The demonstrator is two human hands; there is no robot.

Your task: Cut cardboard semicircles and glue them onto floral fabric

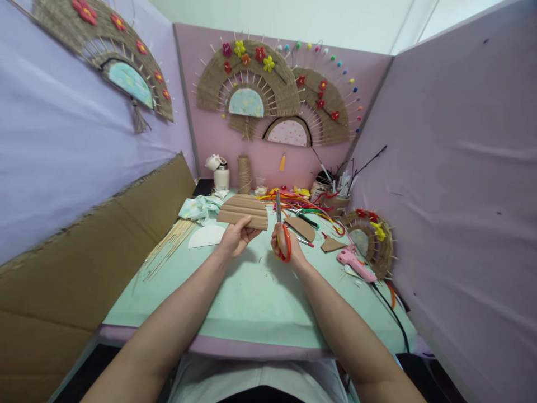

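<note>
My left hand (240, 236) grips a half-round piece of corrugated cardboard (243, 210) by its lower edge, thumb on top. In my right hand (289, 246) is a pair of scissors (286, 244) with orange handles, blades pointing up and away. The scissors are apart from the cardboard, just to its right. A white half-round sheet (205, 237) lies on the table, partly behind my left hand. Beyond my right hand are a brown cardboard offcut (300, 228) and a smaller offcut (332, 244).
Thin wooden sticks (170, 249) and patterned cloth (199, 207) lie left. A pink glue gun (356, 265) with a black cord sits right, near a woven fan (380, 246). Pipe cleaners (293, 200), a twine spool (244, 174) and a white jar (221, 178) stand or lie behind. Large cardboard (96, 240) leans left.
</note>
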